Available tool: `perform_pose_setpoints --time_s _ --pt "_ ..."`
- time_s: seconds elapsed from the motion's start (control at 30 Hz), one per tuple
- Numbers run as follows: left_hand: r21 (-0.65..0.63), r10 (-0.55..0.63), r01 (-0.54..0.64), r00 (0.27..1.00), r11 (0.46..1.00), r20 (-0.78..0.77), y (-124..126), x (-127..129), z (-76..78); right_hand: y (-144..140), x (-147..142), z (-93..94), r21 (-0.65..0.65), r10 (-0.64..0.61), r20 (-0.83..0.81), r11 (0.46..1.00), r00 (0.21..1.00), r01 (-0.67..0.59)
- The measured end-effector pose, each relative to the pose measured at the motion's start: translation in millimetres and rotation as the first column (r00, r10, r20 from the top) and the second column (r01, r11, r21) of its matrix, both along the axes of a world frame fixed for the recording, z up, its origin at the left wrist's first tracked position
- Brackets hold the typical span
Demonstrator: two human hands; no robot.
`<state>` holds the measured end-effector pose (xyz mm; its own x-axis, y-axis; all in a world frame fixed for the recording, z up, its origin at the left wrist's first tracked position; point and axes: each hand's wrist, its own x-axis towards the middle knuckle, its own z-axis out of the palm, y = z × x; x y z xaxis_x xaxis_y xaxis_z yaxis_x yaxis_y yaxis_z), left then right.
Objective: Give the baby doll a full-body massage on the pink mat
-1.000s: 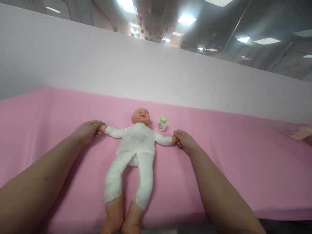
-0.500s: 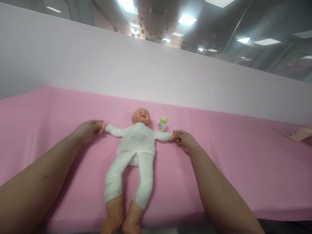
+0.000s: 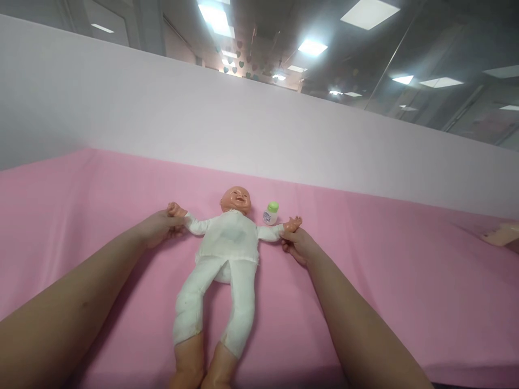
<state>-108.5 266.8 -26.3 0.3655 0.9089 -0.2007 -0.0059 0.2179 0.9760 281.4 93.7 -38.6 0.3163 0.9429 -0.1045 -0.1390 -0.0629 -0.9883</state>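
A baby doll (image 3: 227, 246) in a white suit lies on its back on the pink sheet (image 3: 385, 281), head away from me, arms spread out to the sides. My left hand (image 3: 159, 228) grips the doll's arm at the wrist on the left side, with the doll's small hand showing above my fingers. My right hand (image 3: 297, 245) holds the doll's other arm at the wrist, its hand poking up past my thumb. A small white bottle with a green cap (image 3: 270, 213) stands just right of the doll's head.
A pale lilac panel (image 3: 243, 124) rises behind the pink surface. At the far right edge part of another doll or a limb (image 3: 503, 235) lies on the sheet. Ceiling lights and glass partitions show above.
Both my hands slid inward from the doll's hands to its wrists, so the doll's hands now stick out. The camera tilted slightly.
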Motion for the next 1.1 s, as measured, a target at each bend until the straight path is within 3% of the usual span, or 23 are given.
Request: perform_pose_setpoints --time_s 0.07,0.2,0.33,0.4,0.47,0.53,0.6,0.7,0.8,0.87,0.9,1.0,1.1 --pt "-0.009 0.033 -0.033 0.999 0.999 0.009 2 1 -1.1 2 1 -4.3 -0.002 -0.051 0.030 0.999 0.998 0.051" --pt "0.090 0.111 -0.117 0.992 0.989 0.064 0 5 2.5 3 -1 -1.3 0.025 -0.125 0.072 0.992 0.990 0.124" --pt "0.290 0.061 -0.082 0.995 0.954 0.081 -23 18 14.7 -5 -29 15.5 0.176 -0.286 0.352 0.955 0.891 0.237" --pt "0.420 0.049 -0.058 0.998 0.906 0.031 -40 27 20.5 -11 -51 23.9 0.285 -0.313 0.463 0.938 0.829 0.196" --pt "0.509 0.055 -0.007 0.995 0.861 -0.078 -56 35 24.0 -16 -70 29.6 0.334 -0.193 0.599 0.942 0.777 -0.023" --pt "0.595 -0.026 0.157 0.975 0.788 -0.222 -66 40 24.9 -20 -84 32.1 0.314 -0.084 0.767 0.914 0.636 -0.258" --pt "0.664 -0.108 0.342 0.923 0.665 -0.368 -69 42 23.9 -22 -91 32.3 0.246 -0.038 0.884 0.885 0.467 -0.395" --pt "0.702 -0.135 0.521 0.838 0.485 -0.529 -66 41 21.6 -23 -92 30.7 0.161 -0.028 0.955 0.886 0.297 -0.435" --pt "0.713 -0.090 0.577 0.798 0.399 -0.596 -65 41 20.7 -23 -90 29.4 0.152 -0.035 0.962 0.892 0.271 -0.425" --pt "0.726 -0.054 0.547 0.812 0.416 -0.581 -67 42 21.2 -22 -88 29.0 0.197 -0.043 0.932 0.893 0.359 -0.404" --pt "0.729 -0.043 0.512 0.830 0.454 -0.555 -68 43 21.5 -21 -86 28.9 0.226 -0.043 0.900 0.896 0.433 -0.381" --pt "0.686 0.009 0.305 0.911 0.661 -0.413 -65 41 20.7 -17 -72 27.2 0.278 -0.054 0.714 0.937 0.698 -0.212" --pt "0.507 0.100 0.023 0.972 0.862 -0.213 -51 37 15.7 -8 -47 20.7 0.255 -0.146 0.426 0.966 0.893 0.037"
